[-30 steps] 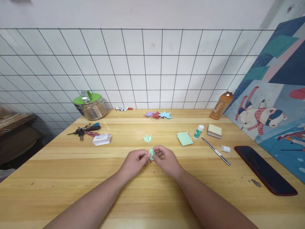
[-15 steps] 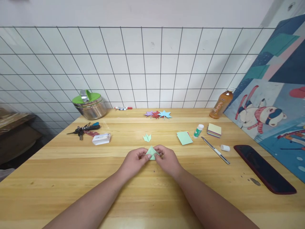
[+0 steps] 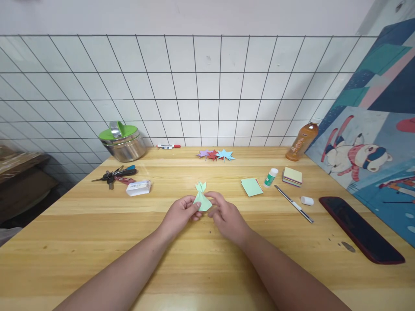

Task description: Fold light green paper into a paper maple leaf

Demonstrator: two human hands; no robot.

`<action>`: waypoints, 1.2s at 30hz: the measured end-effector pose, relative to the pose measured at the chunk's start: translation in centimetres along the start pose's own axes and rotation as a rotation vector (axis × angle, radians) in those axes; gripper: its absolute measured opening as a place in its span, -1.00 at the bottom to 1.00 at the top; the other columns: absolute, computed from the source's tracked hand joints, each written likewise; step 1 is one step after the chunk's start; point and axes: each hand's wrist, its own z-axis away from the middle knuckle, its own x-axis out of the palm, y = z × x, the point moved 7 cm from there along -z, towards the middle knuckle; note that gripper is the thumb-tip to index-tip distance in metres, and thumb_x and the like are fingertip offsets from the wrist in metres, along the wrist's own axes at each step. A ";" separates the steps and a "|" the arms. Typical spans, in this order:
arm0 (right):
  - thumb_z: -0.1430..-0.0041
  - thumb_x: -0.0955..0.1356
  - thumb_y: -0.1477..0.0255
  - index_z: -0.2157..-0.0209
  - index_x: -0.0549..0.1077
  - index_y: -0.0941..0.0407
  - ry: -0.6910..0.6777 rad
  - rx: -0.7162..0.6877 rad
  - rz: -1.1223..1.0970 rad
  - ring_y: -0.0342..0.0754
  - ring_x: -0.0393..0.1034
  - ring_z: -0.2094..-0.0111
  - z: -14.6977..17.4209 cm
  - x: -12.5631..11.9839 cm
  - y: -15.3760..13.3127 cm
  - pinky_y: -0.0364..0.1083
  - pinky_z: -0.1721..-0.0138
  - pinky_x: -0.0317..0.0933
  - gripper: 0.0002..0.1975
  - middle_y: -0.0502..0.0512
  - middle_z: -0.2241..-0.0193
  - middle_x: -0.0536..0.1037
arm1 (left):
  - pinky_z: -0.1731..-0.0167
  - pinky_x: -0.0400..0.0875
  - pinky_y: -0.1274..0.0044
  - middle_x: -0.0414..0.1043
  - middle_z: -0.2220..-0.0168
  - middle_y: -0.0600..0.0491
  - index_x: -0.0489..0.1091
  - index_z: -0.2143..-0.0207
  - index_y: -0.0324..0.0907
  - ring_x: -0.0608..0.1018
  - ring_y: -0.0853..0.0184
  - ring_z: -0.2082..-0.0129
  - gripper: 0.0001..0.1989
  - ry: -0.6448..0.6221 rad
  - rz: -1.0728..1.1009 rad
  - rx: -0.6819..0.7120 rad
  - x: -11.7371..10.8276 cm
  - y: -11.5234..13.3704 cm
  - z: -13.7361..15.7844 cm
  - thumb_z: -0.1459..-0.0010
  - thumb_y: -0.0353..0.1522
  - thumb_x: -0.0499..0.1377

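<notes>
My left hand (image 3: 182, 212) pinches a folded piece of light green paper (image 3: 203, 202) between thumb and fingers, near the middle of the table. My right hand (image 3: 226, 216) is at the paper's right edge, fingers bent and apart; whether a fingertip touches the paper is hard to tell. Just beyond the held paper lies a smaller folded green piece (image 3: 201, 186) with pointed tips, its lower part overlapped in view by the held one. Paper leaf shapes in purple, red and blue (image 3: 224, 155) lie at the back by the tiled wall.
To the right are green paper squares (image 3: 252, 187), a glue stick (image 3: 271, 177), a paper stack (image 3: 292, 176), a utility knife (image 3: 294, 204), a white cap (image 3: 307, 200), a phone (image 3: 361, 229) and a bottle (image 3: 302, 141). Leftward stand a lidded pot (image 3: 122, 141), keys (image 3: 113, 175) and a white box (image 3: 138, 188).
The held paper has turned and shifted slightly left and away from me, showing more of its surface. My right hand has loosened from it, its fingers now spread.
</notes>
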 end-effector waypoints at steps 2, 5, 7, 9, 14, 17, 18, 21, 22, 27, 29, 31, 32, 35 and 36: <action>0.02 0.17 0.68 0.07 0.29 0.01 0.007 -0.085 0.064 -0.09 0.36 0.23 0.1 0.0 -0.6 -0.10 0.18 0.21 -0.52 0.04 0.20 0.46 | 0.52 0.32 0.62 0.40 0.55 0.08 0.36 0.38 -0.28 0.44 0.44 0.56 -0.70 -0.009 0.032 -0.015 0.0 0.1 0.1 0.06 -0.21 0.23; -0.01 0.20 0.63 0.20 0.38 0.05 0.052 -0.093 0.063 -0.08 0.34 0.21 -0.1 -0.1 -0.3 -0.10 0.19 0.23 -0.67 0.05 0.23 0.46 | 0.52 0.31 0.62 0.39 0.54 0.09 0.36 0.39 -0.28 0.42 0.47 0.59 -0.72 -0.029 0.061 -0.020 0.0 0.1 0.1 0.06 -0.23 0.24; -0.03 0.24 0.58 0.25 0.41 0.05 0.058 -0.060 0.032 -0.08 0.36 0.25 -0.3 -0.1 0.2 -0.11 0.24 0.26 -0.75 0.04 0.27 0.47 | 0.53 0.31 0.62 0.39 0.55 0.09 0.36 0.39 -0.28 0.41 0.46 0.60 -0.71 -0.038 0.066 -0.015 0.1 0.1 0.1 0.06 -0.22 0.24; -0.03 0.27 0.54 0.27 0.42 0.04 0.059 -0.042 0.029 -0.08 0.37 0.28 -0.4 -0.2 0.4 -0.10 0.26 0.26 -0.79 0.03 0.29 0.49 | 0.53 0.31 0.61 0.39 0.56 0.08 0.37 0.39 -0.28 0.42 0.45 0.60 -0.71 -0.044 0.061 -0.010 0.1 0.1 0.1 0.06 -0.22 0.24; -0.03 0.32 0.47 0.32 0.44 0.05 0.102 -0.059 0.127 -0.07 0.37 0.32 -0.4 -0.7 -0.1 -0.10 0.26 0.21 -0.87 0.02 0.36 0.51 | 0.52 0.31 0.62 0.41 0.56 0.07 0.38 0.39 -0.27 0.44 0.44 0.57 -0.70 -0.069 0.052 -0.024 0.3 0.1 0.2 0.08 -0.21 0.25; -0.08 0.30 0.45 0.35 0.44 0.05 0.126 -0.101 0.149 -0.08 0.35 0.31 -0.3 -1.0 -0.7 -0.12 0.27 0.19 -0.91 0.02 0.38 0.52 | 0.51 0.31 0.62 0.46 0.47 0.02 0.38 0.37 -0.27 0.44 0.45 0.55 -0.69 -0.089 0.039 -0.029 0.4 0.2 0.3 0.08 -0.21 0.25; -0.09 0.29 0.45 0.35 0.43 0.05 0.127 -0.107 0.155 -0.08 0.35 0.31 -0.3 -1.1 -0.9 -0.12 0.28 0.18 -0.91 0.02 0.39 0.51 | 0.51 0.31 0.62 0.47 0.44 0.00 0.39 0.36 -0.28 0.44 0.45 0.54 -0.69 -0.099 0.034 -0.028 0.5 0.3 0.3 0.08 -0.21 0.25; -0.12 0.27 0.45 0.38 0.43 0.06 0.116 -0.103 0.190 -0.09 0.34 0.33 -0.4 -1.1 -1.0 -0.13 0.30 0.16 -0.90 0.01 0.42 0.51 | 0.50 0.30 0.62 0.48 0.39 -0.03 0.39 0.30 -0.27 0.46 0.44 0.51 -0.67 -0.149 0.023 -0.016 0.9 0.4 0.5 0.05 -0.21 0.23; -0.12 0.27 0.44 0.38 0.43 0.06 0.110 -0.103 0.207 -0.09 0.33 0.34 -0.4 -1.1 -1.0 -0.13 0.30 0.15 -0.90 0.02 0.43 0.51 | 0.50 0.30 0.62 0.48 0.39 -0.02 0.39 0.28 -0.26 0.47 0.43 0.50 -0.67 -0.166 0.016 -0.011 1.0 0.5 0.5 0.05 -0.21 0.23; -0.12 0.28 0.43 0.36 0.44 0.07 0.082 -0.138 0.246 -0.06 0.34 0.31 -0.4 -0.9 -1.1 -0.09 0.25 0.15 -0.90 0.05 0.40 0.50 | 0.48 0.30 0.61 0.46 0.49 0.06 0.40 0.31 -0.25 0.46 0.42 0.51 -0.69 -0.158 -0.030 0.002 1.3 0.4 0.6 0.11 -0.26 0.28; -0.10 0.30 0.42 0.24 0.43 0.06 0.083 -0.133 0.197 -0.06 0.35 0.27 -0.4 -0.8 -1.0 -0.08 0.21 0.18 -0.84 0.07 0.33 0.50 | 0.48 0.31 0.60 0.46 0.50 0.06 0.39 0.32 -0.26 0.45 0.43 0.52 -0.68 -0.136 -0.028 -0.010 1.2 0.2 0.5 0.11 -0.25 0.28; -0.05 0.32 0.42 0.05 0.32 0.03 0.101 -0.091 0.104 -0.06 0.36 0.23 -0.3 -0.9 -0.6 -0.09 0.22 0.23 -0.63 0.08 0.23 0.48 | 0.48 0.31 0.60 0.47 0.48 0.05 0.38 0.30 -0.26 0.46 0.43 0.52 -0.67 -0.123 -0.019 -0.020 1.1 0.2 0.5 0.09 -0.23 0.27; -0.03 0.33 0.43 -0.02 0.25 0.02 0.110 -0.061 0.052 -0.07 0.37 0.22 -0.3 -0.9 -0.3 -0.10 0.25 0.26 -0.53 0.09 0.19 0.46 | 0.48 0.31 0.60 0.47 0.47 0.04 0.38 0.29 -0.26 0.46 0.43 0.51 -0.66 -0.118 -0.016 -0.021 1.0 0.2 0.5 0.09 -0.23 0.27; 0.02 0.35 0.45 -0.01 0.24 0.02 0.143 0.050 -0.081 -0.10 0.41 0.28 -0.4 -0.8 0.7 -0.15 0.37 0.31 -0.50 0.08 0.21 0.46 | 0.48 0.32 0.60 0.48 0.44 0.01 0.38 0.26 -0.27 0.48 0.40 0.50 -0.63 -0.117 -0.020 -0.016 0.9 0.1 0.4 0.10 -0.22 0.27; 0.03 0.35 0.44 0.03 0.28 0.04 0.157 0.087 -0.116 -0.10 0.42 0.31 -0.5 -0.8 1.1 -0.16 0.40 0.32 -0.54 0.07 0.24 0.47 | 0.48 0.32 0.59 0.48 0.43 0.00 0.38 0.25 -0.27 0.48 0.40 0.50 -0.62 -0.121 -0.026 -0.012 0.9 0.1 0.4 0.10 -0.23 0.27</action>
